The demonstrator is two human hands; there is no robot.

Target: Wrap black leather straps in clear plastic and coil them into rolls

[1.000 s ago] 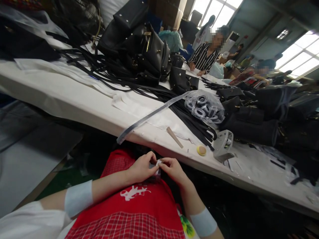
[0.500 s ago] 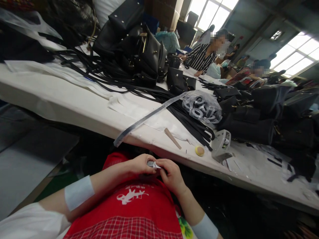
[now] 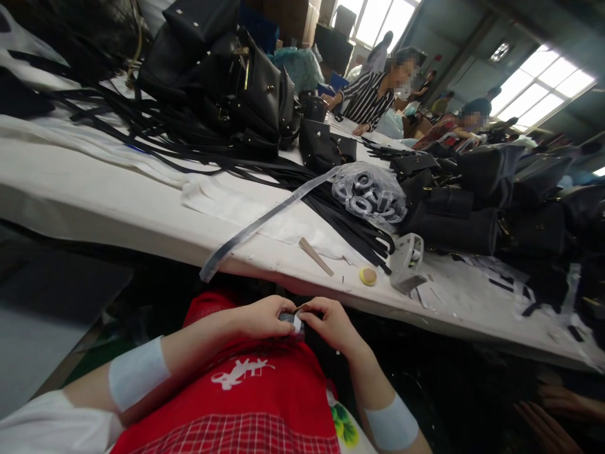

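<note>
Above the red apron (image 3: pixel 269 397), at the table's front edge, my left hand (image 3: pixel 269 317) is closed round a small grey roll (image 3: pixel 286 317). My right hand (image 3: pixel 327 320) meets it from the right, its thumb and forefinger pinching a white strip (image 3: pixel 297 323) at the roll's end. The fingertips of both hands nearly touch. What lies under the fingers is hidden.
On the white table (image 3: pixel 155 221) are black bags (image 3: pixel 255 88), black straps (image 3: pixel 350 221), a bag of grey rings (image 3: pixel 368 192), a tape dispenser (image 3: pixel 405 261) and a yellow disc (image 3: pixel 367 276). A person in stripes (image 3: pixel 366 98) leans over it. Another person's hand (image 3: pixel 548 422) shows lower right.
The view has shifted, so the table things sit further left. The white strip between my hands now stands more upright. Another person's hand shows more at the lower right.
</note>
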